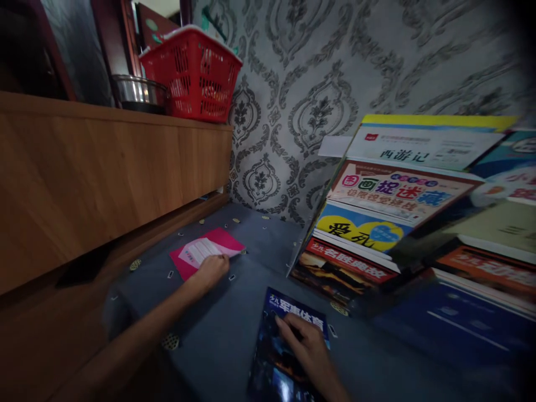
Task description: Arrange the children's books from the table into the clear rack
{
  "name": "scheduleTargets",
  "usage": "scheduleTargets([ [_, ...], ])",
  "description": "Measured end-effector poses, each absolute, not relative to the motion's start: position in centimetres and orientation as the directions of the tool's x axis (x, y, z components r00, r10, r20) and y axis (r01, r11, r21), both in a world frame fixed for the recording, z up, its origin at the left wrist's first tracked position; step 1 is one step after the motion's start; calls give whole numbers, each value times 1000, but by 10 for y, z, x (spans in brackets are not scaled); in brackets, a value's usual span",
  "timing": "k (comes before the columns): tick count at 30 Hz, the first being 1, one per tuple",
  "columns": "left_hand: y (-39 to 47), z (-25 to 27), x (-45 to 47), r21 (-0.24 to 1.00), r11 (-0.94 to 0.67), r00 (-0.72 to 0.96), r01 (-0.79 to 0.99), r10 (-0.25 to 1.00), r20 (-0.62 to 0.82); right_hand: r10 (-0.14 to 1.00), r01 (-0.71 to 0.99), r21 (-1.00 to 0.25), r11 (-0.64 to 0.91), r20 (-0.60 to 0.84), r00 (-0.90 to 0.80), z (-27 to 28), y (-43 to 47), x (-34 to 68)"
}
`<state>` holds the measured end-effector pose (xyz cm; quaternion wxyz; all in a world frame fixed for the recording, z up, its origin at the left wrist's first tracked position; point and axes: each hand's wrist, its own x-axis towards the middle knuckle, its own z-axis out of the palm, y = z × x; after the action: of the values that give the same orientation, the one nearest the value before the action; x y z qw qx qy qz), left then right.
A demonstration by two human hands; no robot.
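Observation:
My left hand is closed at the right-hand edge of a pink book with a pale panel of text on its cover. That book lies on the grey-blue patterned cloth. Closer to me, my right hand has its fingers bent over a dark blue book with white Chinese lettering along the top. Its thumb lies on the cover, and the hand hides part of the book's right side. Some fingertips of both hands are out of sight.
To the right, a tiered rack holds several books, among them a brown one, a yellow-and-blue one and a dark one. A wooden cabinet at the left carries a red basket and a metal pot. Patterned wallpaper stands behind.

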<state>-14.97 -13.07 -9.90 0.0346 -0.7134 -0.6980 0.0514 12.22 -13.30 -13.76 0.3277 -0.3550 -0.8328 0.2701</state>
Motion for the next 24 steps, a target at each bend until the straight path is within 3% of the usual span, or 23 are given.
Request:
scheduleTargets([
  [5, -200, -86, -121, -85, -311, 305, 947, 950, -71, 566, 344, -466, 815, 518, -641, -135, -136, 121],
  [8, -224, -64, -122, -4, -416, 415, 909, 908, -62, 416, 314, -277, 908, 521, -745, -132, -142, 113],
  [13, -225, -26, -132, 50, -532, 534, 846, 843, -64, 390, 344, -184, 921, 482, -785, -115, -148, 90],
  [16, -215, -6, -129, 14, -526, 526, 850, 850, -4, 445, 339, -291, 895, 522, -728, -102, -144, 82],
  [18, -206, 7, -128, -33, -487, 485, 873, 860, 160, 537, 319, -442, 838, 571, -621, -93, -142, 82],
  [19, -202, 11, -129, -42, -460, 450, 887, 838, 308, 597, 303, -527, 794, 583, -551, -90, -141, 83],
  [22, -188, 13, -139, 62, -360, 164, 931, 563, 810, 772, 207, -758, 618, 536, -342, -82, -143, 91],
  [24, -180, 2, -144, 252, -329, -122, 910, 370, 921, 862, 105, -870, 482, 450, -232, -80, -146, 98],
])
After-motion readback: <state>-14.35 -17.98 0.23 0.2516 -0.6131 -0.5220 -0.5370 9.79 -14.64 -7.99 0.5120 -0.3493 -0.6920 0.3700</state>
